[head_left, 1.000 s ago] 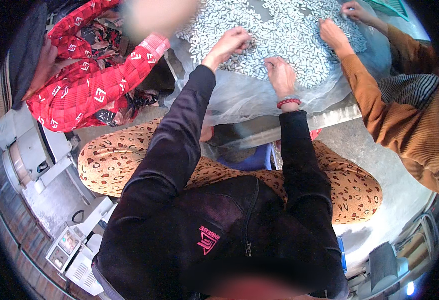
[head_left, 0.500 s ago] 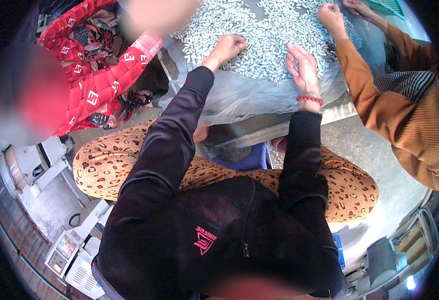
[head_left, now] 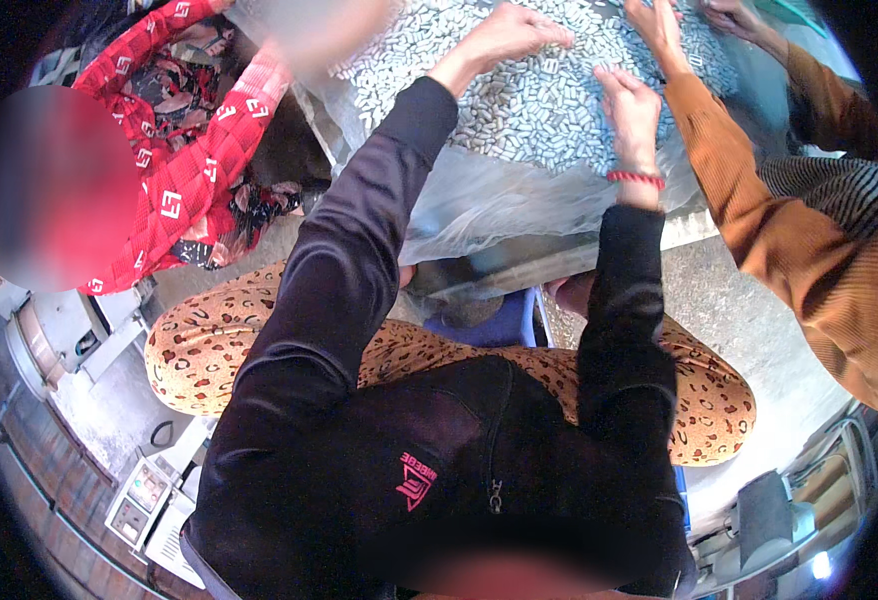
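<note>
Many small pale grey, capsule-shaped pieces [head_left: 519,125] lie spread in a layer over a sheet-covered table. My left hand [head_left: 507,35] reaches over the far middle of the layer, its fingers drawn together and pointing down at the pieces. Nearer and to the right is my right hand [head_left: 633,115], a red bracelet [head_left: 636,179] at its wrist. Its fingers are bent, with the thumb close to the fingertips at the pieces. Whatever either hand pinches is too small to make out.
A translucent plastic sheet [head_left: 519,215] hangs over the table's near edge. At the right, a co-worker's hand [head_left: 659,35] and brown sleeve [head_left: 709,150] reach in. A person in a red patterned sleeve [head_left: 209,170] sits left. A blue container [head_left: 489,320] stands below the table.
My left hand has moved farther out and to the right over the pieces. My right hand has shifted slightly right, and its outstretched fingers have bent inward.
</note>
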Demonstrator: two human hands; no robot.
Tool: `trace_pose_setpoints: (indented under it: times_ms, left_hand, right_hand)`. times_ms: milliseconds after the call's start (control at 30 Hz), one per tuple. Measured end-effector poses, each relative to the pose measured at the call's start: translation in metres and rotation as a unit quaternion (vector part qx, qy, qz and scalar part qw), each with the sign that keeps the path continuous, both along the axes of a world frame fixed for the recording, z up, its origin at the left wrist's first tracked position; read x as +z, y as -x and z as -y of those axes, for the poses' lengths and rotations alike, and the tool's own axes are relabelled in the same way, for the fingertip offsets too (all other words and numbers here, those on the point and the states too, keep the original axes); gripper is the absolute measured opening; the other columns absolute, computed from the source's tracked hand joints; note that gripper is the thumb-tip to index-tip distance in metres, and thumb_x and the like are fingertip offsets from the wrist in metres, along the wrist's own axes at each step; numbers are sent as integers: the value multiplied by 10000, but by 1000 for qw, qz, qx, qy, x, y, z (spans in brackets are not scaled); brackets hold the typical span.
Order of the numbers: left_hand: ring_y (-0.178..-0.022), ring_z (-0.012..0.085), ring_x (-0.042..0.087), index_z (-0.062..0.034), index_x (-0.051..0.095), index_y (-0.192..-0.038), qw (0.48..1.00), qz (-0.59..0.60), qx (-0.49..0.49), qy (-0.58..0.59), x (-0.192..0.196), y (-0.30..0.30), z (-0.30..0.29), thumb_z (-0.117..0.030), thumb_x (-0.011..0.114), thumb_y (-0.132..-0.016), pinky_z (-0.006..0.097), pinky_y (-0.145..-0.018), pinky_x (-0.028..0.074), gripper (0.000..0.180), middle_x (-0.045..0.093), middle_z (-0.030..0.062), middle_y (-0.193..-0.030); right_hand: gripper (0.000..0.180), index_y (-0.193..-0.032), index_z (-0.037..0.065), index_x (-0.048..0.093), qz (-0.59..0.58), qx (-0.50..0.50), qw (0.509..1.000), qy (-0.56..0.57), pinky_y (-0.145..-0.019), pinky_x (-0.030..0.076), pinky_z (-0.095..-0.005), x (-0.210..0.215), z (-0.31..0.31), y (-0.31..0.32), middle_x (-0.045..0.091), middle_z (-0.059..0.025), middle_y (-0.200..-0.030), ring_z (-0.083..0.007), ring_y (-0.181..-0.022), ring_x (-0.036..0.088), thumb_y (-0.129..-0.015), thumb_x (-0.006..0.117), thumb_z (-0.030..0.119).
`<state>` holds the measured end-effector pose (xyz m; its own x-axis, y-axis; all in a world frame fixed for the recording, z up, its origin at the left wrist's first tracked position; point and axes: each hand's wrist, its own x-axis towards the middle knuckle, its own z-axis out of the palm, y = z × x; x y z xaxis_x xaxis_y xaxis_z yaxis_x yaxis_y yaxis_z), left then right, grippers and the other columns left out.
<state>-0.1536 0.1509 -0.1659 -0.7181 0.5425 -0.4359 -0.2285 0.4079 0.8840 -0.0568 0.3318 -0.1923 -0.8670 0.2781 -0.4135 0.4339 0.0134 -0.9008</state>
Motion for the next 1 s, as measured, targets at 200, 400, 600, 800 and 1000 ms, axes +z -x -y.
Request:
trace_pose_setpoints:
  times_ms: [200, 400, 600, 800, 1000]
  left_hand:
    - [-754, 333, 619, -47, 666, -801, 876, -374, -102, 287, -69, -6, -24, -361, 710, -650, 410, -704, 482, 351, 633, 187, -784]
    - [-694, 212, 553, -21, 601, -864, 980, -137, -78, 121, -45, 6, -5, -269, 617, -762, 292, -530, 422, 268, 587, 106, -797]
    - [-589, 58, 451, -7, 552, -927, 891, 256, 127, -354, 3, -23, 22, -226, 572, -836, 155, -407, 312, 238, 503, -2, -758]
    - [-649, 211, 600, 20, 613, -869, 972, -203, -14, 116, -40, -3, -7, -287, 668, -742, 310, -537, 482, 337, 627, 155, -784]
    - [-769, 371, 616, 11, 638, -753, 865, -428, -75, 250, -58, -14, -30, -227, 643, -688, 435, -675, 499, 247, 611, 233, -736]
  right_hand:
    - [144, -902, 40, 537, -139, -65, 829, 539, -409, 317, -180, 15, 1, -53, 507, -61, -767, -139, -593, 462, -812, 568, 148]
    - [249, -793, 31, 484, -157, 16, 858, 488, -357, 288, -165, 35, -12, -56, 509, -94, -780, -142, -586, 464, -859, 491, 271]
    - [321, -700, 19, 578, 6, 20, 994, 108, -357, 320, -206, 9, 0, -21, 484, -10, -544, -103, -491, 466, -840, 566, 307]
    - [167, -843, 109, 678, -27, 158, 863, -478, -653, 493, -416, -7, 37, 12, 629, -174, -784, -331, -763, 620, -752, 585, 214]
    - [177, -842, 61, 646, -67, -80, 992, 69, -401, 392, -262, 13, 15, -12, 556, -45, -561, -210, -483, 533, -801, 532, 190]
